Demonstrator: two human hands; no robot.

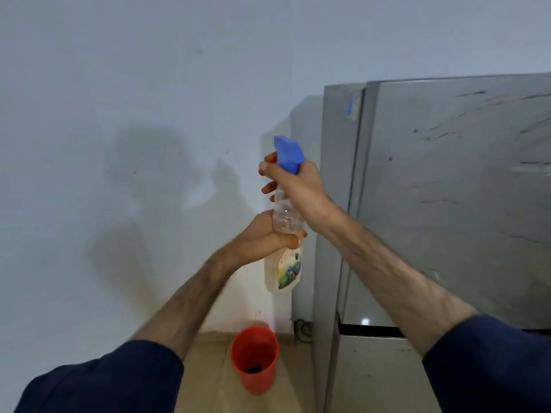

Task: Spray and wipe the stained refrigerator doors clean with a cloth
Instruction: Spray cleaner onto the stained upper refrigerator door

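A clear spray bottle [284,266] with a blue trigger head and a colourful label is held upright in front of me, left of the refrigerator. My left hand [262,236] grips the bottle's middle from the left. Around the neck just under the blue head curls my right hand [295,186]. The silver refrigerator's upper door [453,180] stands at the right, marked with dark streaks and spots. Its lower door [378,377] shows below a dark gap. No cloth is in view.
A red bucket [255,359] stands on the tiled floor near the refrigerator's left side, with something dark at its bottom. A pale wall fills the left and top. A dark cable lies on the floor by the refrigerator's corner. Blue tape sticks near the refrigerator's top.
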